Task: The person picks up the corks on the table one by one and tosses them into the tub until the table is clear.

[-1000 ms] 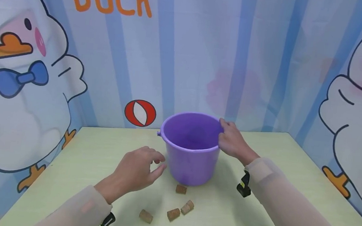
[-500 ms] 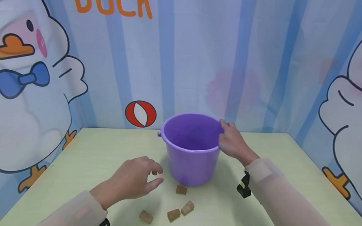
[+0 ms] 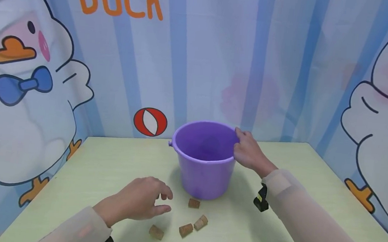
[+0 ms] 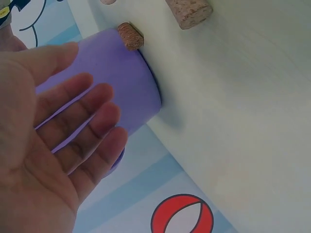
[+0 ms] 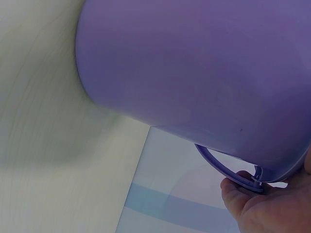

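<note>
A purple bucket (image 3: pixel 204 178) stands upright on the table, its inside showing no contents from the head view. My right hand (image 3: pixel 250 151) grips its rim on the right side; in the right wrist view, the fingers curl by the joint of the bucket's handle (image 5: pixel 221 167). My left hand (image 3: pixel 139 199) hovers left of the bucket, fingers relaxed and apart, palm bare in the left wrist view. Several corks lie before the bucket: one cork (image 3: pixel 194 203) close to its base, a pair with a darker cork (image 3: pixel 186 230) nearer me, and another cork (image 3: pixel 156 232) below my left hand.
The pale table (image 3: pixel 112 167) ends at a back edge against a blue striped curtain (image 3: pixel 207 60) printed with ducks and a red ball (image 3: pixel 150 122). Duck-printed curtain also closes off the left and right sides.
My left hand has moved down and slightly left, away from the bucket and nearer the corks. The right hand and the bucket have stayed in place.
</note>
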`<control>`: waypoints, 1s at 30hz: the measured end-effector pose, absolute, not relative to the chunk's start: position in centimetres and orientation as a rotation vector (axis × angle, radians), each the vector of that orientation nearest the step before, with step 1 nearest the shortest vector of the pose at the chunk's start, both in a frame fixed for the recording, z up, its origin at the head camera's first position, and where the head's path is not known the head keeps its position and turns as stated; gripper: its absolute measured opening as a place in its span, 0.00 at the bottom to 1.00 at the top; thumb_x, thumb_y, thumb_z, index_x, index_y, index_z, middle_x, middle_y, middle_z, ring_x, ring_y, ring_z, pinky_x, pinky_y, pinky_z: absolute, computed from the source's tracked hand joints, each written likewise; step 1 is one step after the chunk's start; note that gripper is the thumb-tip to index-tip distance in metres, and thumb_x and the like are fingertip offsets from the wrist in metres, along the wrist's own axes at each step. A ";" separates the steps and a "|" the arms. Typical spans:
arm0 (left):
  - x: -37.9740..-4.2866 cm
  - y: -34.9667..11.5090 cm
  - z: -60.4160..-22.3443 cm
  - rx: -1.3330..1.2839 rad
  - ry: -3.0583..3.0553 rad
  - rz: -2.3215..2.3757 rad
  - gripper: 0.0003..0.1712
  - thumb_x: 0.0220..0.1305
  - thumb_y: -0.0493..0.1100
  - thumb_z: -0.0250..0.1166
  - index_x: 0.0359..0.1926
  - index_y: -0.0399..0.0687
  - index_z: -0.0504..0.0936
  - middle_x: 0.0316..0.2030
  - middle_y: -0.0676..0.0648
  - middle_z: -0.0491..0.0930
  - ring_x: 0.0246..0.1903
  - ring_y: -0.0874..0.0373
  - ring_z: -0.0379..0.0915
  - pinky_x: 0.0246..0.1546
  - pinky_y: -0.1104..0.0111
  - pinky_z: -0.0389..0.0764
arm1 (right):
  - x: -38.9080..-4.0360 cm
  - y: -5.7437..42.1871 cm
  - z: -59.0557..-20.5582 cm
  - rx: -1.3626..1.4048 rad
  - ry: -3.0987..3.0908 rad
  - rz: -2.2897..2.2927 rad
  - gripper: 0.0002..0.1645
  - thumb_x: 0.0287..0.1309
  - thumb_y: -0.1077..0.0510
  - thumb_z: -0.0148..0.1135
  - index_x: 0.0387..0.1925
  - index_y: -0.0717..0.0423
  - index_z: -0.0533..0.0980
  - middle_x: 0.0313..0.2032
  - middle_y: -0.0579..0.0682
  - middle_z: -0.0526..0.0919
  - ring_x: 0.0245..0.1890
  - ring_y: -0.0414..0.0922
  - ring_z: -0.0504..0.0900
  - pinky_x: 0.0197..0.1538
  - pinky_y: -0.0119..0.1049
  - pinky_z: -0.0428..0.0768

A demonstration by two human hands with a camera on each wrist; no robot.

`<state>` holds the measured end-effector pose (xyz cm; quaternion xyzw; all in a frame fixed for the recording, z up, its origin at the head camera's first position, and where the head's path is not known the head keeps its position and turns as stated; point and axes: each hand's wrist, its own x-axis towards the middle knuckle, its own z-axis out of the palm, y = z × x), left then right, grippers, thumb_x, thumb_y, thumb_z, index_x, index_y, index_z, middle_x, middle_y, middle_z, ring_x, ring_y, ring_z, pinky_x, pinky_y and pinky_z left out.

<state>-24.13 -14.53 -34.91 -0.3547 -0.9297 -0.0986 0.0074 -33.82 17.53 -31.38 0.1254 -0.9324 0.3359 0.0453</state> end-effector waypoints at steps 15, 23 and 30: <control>-24.0 -15.1 -35.5 -1.258 -3.103 -0.345 0.18 0.55 0.55 0.79 0.46 0.58 0.89 0.36 0.63 0.83 0.36 0.63 0.77 0.38 0.67 0.79 | -33.7 17.5 -31.3 0.394 -2.847 1.037 0.38 0.71 0.62 0.32 0.79 0.67 0.43 0.76 0.73 0.49 0.76 0.67 0.50 0.76 0.61 0.53; -23.9 -15.1 -36.0 -1.332 -3.095 -0.270 0.16 0.51 0.55 0.80 0.40 0.59 0.88 0.32 0.64 0.81 0.32 0.69 0.72 0.37 0.68 0.78 | -33.6 17.6 -31.3 0.396 -2.846 1.041 0.38 0.71 0.62 0.33 0.79 0.68 0.43 0.76 0.72 0.48 0.76 0.67 0.50 0.75 0.62 0.53; -23.6 -15.0 -36.9 -1.326 -3.069 -0.123 0.11 0.52 0.54 0.79 0.35 0.61 0.87 0.29 0.66 0.78 0.32 0.68 0.71 0.38 0.67 0.78 | -33.6 17.5 -31.3 0.400 -2.847 1.032 0.38 0.72 0.62 0.33 0.79 0.68 0.43 0.76 0.72 0.49 0.77 0.67 0.50 0.76 0.61 0.53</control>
